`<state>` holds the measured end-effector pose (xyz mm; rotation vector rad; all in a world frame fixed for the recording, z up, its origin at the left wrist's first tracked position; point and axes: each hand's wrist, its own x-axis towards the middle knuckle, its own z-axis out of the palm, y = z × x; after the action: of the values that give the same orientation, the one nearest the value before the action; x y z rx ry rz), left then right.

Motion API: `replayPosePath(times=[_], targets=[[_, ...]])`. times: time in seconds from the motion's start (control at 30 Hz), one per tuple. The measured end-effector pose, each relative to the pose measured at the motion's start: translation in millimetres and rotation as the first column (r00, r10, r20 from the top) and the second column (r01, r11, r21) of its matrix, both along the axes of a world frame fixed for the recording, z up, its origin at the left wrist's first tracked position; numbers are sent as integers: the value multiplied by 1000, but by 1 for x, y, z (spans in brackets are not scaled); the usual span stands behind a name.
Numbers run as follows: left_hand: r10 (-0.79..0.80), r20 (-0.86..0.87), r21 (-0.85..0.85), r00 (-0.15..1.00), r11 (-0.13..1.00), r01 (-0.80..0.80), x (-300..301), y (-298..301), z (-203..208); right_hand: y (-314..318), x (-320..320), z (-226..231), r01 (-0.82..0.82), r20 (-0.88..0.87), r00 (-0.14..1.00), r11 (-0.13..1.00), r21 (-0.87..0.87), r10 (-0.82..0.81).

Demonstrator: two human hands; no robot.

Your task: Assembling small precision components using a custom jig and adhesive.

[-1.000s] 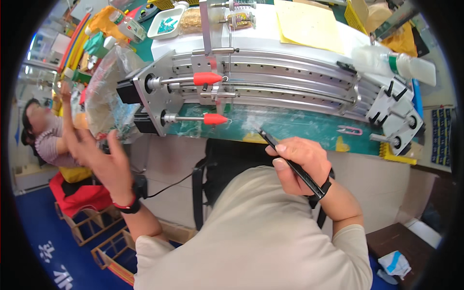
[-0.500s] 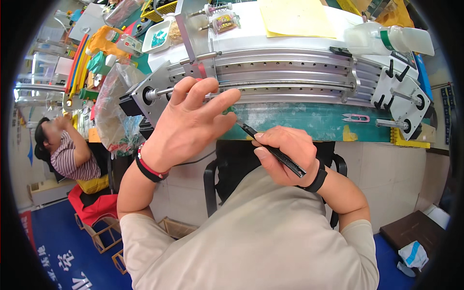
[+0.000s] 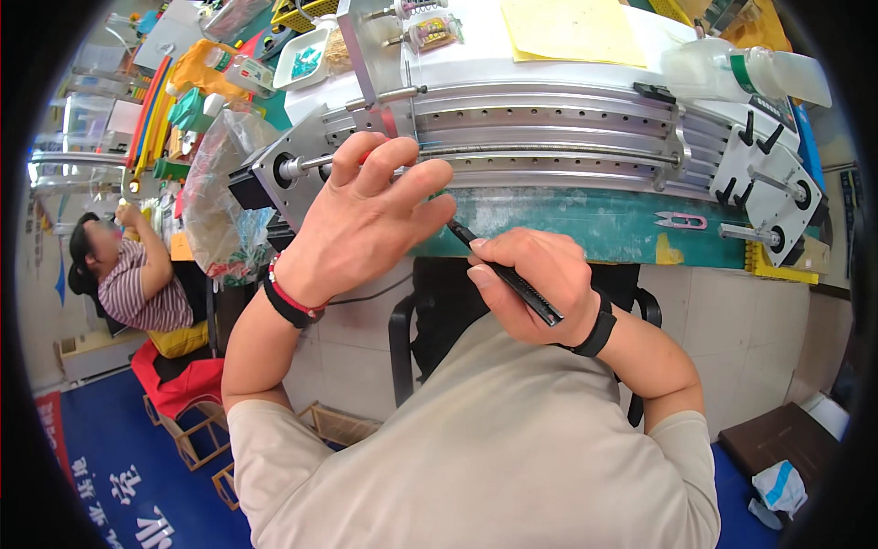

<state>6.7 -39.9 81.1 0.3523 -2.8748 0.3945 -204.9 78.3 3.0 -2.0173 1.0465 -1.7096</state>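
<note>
My right hand is closed around a slim black utility knife. The knife slants up and left, and its tip ends right at the fingertips of my left hand. That hand bends over the front of a metal linear rail machine, near its left end. Its outer fingers are raised and curled apart. The forefinger bends down beside the knife tip; the thumb, and whatever it pinches, are hidden behind the hand. A bit of red shows past the fingers. A long screw rod runs along the rails.
Pink-handled thread snips lie on the green mat. Behind the machine are yellow paper, a clear bottle and a white tray. A plastic bag sits left. Another person sits farther left; a black chair stands below.
The knife and my right hand have shifted slightly left and up, closer under my left fingers. My left fingers have drawn a little closer together. The view has moved slightly.
</note>
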Motion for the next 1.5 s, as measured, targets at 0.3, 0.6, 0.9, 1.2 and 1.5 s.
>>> replayPosePath(times=[0.3, 0.6, 0.9, 1.2, 1.5], targets=[[7, -59, 2, 998, 1000, -7, -4, 3, -5, 0, 9, -6, 3, 41, 999, 1000, 15, -3], [-30, -267, 129, 963, 989, 66, 17, 0, 15, 19, -17, 10, -108, 97, 989, 993, -41, 111], [-107, -185, -318, 977, 947, 44, 11, -18, 16, 18, -42, 26, -39, 37, 998, 996, -75, 42], [76, -290, 706, 954, 690, 160, -5, -36, 49, -24, -30, 46, 10, 133, 991, 998, -67, -1], [-121, 97, 209, 988, 973, 99, -22, -61, 82, -41, -18, 49, 3, 74, 997, 999, 34, -6]])
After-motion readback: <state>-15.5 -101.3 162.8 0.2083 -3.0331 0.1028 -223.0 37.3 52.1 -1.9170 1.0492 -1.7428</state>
